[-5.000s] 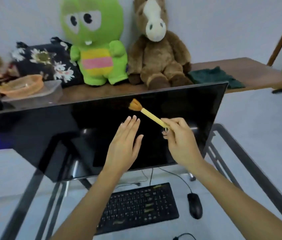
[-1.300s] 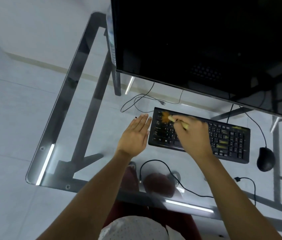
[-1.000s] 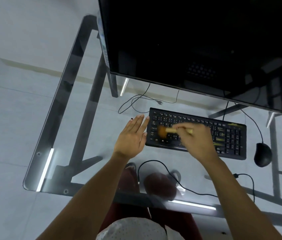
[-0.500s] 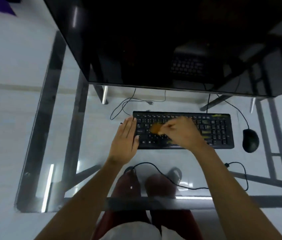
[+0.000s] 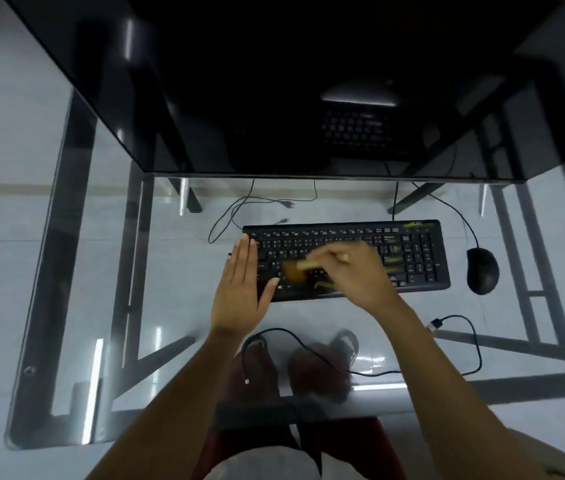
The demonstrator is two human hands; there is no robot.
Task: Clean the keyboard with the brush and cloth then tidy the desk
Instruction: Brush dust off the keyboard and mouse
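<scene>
A black keyboard [image 5: 409,258] lies flat on the glass desk [image 5: 177,271], below the monitor. My right hand [image 5: 360,275] hovers over the keyboard's left half, closed around a small brush [image 5: 303,268] with a pale yellow handle and orange bristles. The bristles touch the lower-left keys and look blurred by motion. My left hand [image 5: 241,292] rests flat with fingers together, against the keyboard's left end. No cloth is in view.
A large black monitor [image 5: 274,81] overhangs the desk's back. A black mouse [image 5: 482,275] sits right of the keyboard. Loose cables [image 5: 461,344] curl on the glass near the front edge. My knees show through the glass.
The brush went from the monitor down to the keyboard and now sweeps its lower-left keys. My head has turned so the keyboard sits square in view.
</scene>
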